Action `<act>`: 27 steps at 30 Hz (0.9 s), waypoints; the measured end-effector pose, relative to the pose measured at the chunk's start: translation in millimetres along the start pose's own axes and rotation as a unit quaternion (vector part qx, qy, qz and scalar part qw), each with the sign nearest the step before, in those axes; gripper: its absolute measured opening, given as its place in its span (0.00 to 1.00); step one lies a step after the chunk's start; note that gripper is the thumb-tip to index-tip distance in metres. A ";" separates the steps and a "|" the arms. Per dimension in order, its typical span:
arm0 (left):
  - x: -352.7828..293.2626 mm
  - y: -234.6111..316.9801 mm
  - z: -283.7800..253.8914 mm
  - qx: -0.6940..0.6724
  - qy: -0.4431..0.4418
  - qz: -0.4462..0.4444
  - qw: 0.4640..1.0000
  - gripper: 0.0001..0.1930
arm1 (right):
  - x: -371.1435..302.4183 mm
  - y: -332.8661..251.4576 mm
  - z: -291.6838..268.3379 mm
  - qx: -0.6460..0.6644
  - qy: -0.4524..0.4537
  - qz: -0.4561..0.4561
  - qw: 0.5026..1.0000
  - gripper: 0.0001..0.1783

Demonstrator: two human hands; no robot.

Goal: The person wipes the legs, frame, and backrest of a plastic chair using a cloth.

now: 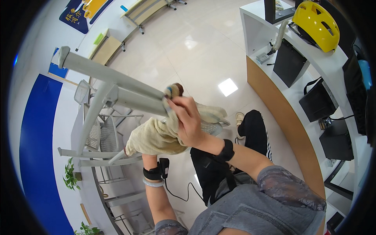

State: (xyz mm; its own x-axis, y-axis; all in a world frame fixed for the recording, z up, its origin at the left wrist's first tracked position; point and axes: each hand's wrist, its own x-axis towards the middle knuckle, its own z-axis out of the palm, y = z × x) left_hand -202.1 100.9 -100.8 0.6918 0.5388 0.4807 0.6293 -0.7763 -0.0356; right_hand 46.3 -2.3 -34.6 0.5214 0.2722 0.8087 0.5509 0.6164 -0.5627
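Both hands are being used: a cream terry cloth [156, 137] is being gripped by the right hand [188, 121] against a pale grey metal chair leg [113, 84]; the left hand [135, 150], under the cloth, cannot be judged. The leg's long axis is running toward the upper left, where a blue-and-yellow wall sign [80, 11] is hanging.

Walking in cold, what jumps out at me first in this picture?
At the centre, the right hand presses a cream cloth against the pale grey leg of an upturned chair. The left hand is hidden beneath the cloth. At the top right, a bright yellow helmet sits on a curved white counter.
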 end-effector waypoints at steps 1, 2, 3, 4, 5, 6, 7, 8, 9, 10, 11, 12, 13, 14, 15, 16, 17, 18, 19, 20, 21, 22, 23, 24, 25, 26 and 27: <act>-9.0 -9.2 3.8 0.009 0.001 0.001 1.000 0.32 | -15.5 6.4 -2.5 -0.012 0.006 -0.005 1.000 0.22; -20.1 -20.5 7.7 0.019 0.000 0.001 1.000 0.33 | -40.3 15.5 -5.8 -0.047 0.009 0.014 0.999 0.21; -30.0 -31.3 11.3 0.029 0.000 0.005 1.000 0.33 | -74.0 36.5 -12.6 -0.078 -0.008 0.025 0.997 0.20; -42.3 -43.4 12.8 0.037 -0.002 0.005 0.999 0.33 | -102.1 53.2 -21.7 -0.107 -0.027 0.038 0.993 0.20; -56.8 -54.5 14.0 0.040 -0.006 0.002 0.999 0.33 | -116.4 58.5 -34.1 -0.103 -0.063 0.056 0.991 0.20; -69.5 -64.1 15.1 0.042 -0.011 -0.005 0.999 0.33 | -127.0 62.4 -47.4 -0.101 -0.100 0.074 0.987 0.20; -79.6 -69.8 14.1 0.022 -0.019 -0.019 0.999 0.34 | -128.1 58.9 -54.9 -0.100 -0.136 0.092 0.981 0.20; -90.0 -75.5 12.1 0.003 -0.026 -0.034 0.999 0.34 | -131.1 51.3 -56.8 -0.091 -0.150 0.102 0.979 0.22; -100.6 -81.4 9.0 -0.015 -0.031 -0.051 0.998 0.34 | -120.7 34.3 -55.5 -0.079 -0.166 0.111 0.977 0.23; -105.7 -84.4 3.4 -0.016 -0.032 -0.058 0.998 0.34 | -110.0 20.6 -51.2 -0.068 -0.154 0.116 0.979 0.25; -109.0 -82.8 -2.0 -0.017 -0.033 -0.062 0.997 0.33 | -101.8 4.1 -38.0 -0.064 -0.131 0.093 0.985 0.23; -109.2 -80.5 -5.0 -0.017 -0.034 -0.061 0.997 0.33 | -77.8 -21.4 -27.0 -0.016 -0.109 0.054 0.992 0.22; -106.9 -74.6 -8.0 -0.015 -0.037 -0.061 0.997 0.32 | -63.5 -37.3 -13.0 0.041 -0.097 0.006 0.994 0.24; -105.8 -68.4 -10.0 -0.017 -0.041 -0.059 0.997 0.31 | -42.5 -57.5 -7.6 0.071 -0.104 -0.026 0.992 0.27; -103.3 -61.4 -12.9 -0.016 -0.041 -0.057 0.997 0.31 | -31.0 -66.1 5.3 0.080 -0.089 -0.066 0.991 0.31; -100.5 -57.0 -16.1 -0.014 -0.039 -0.058 0.997 0.30 | -26.2 -67.4 9.0 0.087 -0.108 -0.051 0.989 0.32; -99.4 -51.8 -20.1 -0.014 -0.038 -0.057 0.998 0.30 | -23.9 -68.8 11.0 0.093 -0.129 -0.036 0.987 0.33; -96.1 -48.4 -23.7 -0.012 -0.035 -0.055 0.998 0.29 | -34.5 -60.5 14.7 0.082 -0.109 -0.054 0.989 0.34; -94.4 -45.2 -27.4 -0.012 -0.030 -0.055 0.998 0.29 | -49.2 -55.8 13.3 0.064 -0.098 -0.073 0.990 0.34; -93.5 -42.8 -31.1 -0.011 -0.026 -0.059 0.998 0.28 | -71.4 -43.5 8.8 0.057 -0.119 -0.054 0.990 0.34; -91.9 -40.4 -31.9 -0.012 -0.020 -0.061 0.998 0.27 | -92.8 -30.1 -0.9 0.021 -0.146 -0.026 0.989 0.34; -88.8 -38.0 -33.0 -0.013 -0.014 -0.062 0.998 0.27 | -112.5 -17.0 -11.3 -0.025 -0.146 0.006 0.989 0.32; -86.9 -35.9 -33.7 -0.012 -0.007 -0.066 0.998 0.26 | -122.1 -6.5 -23.4 -0.050 -0.170 0.072 0.982 0.28; -85.3 -34.0 -34.3 -0.014 -0.002 -0.067 0.998 0.26 | -120.3 0.2 -34.7 -0.030 -0.176 0.101 0.979 0.20; -79.5 -30.8 -34.6 -0.014 0.006 -0.066 0.998 0.25 | -113.8 5.9 -41.9 -0.027 -0.195 0.137 0.971 0.13; -74.2 -27.6 -36.8 -0.016 0.011 -0.064 0.998 0.25 | -108.3 9.8 -45.5 -0.001 -0.194 0.166 0.967 0.11; -72.8 -23.5 -38.0 -0.019 0.015 -0.067 0.997 0.24 | -93.6 0.2 -47.9 0.029 -0.199 0.199 0.959 0.10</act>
State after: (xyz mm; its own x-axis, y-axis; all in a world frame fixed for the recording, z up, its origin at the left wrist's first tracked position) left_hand -280.6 67.5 -101.7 0.5914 0.6283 0.5055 0.7005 -0.7108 0.0640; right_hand 28.9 -63.0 -118.6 0.3875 0.7479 0.5391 0.3162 0.4414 -0.8397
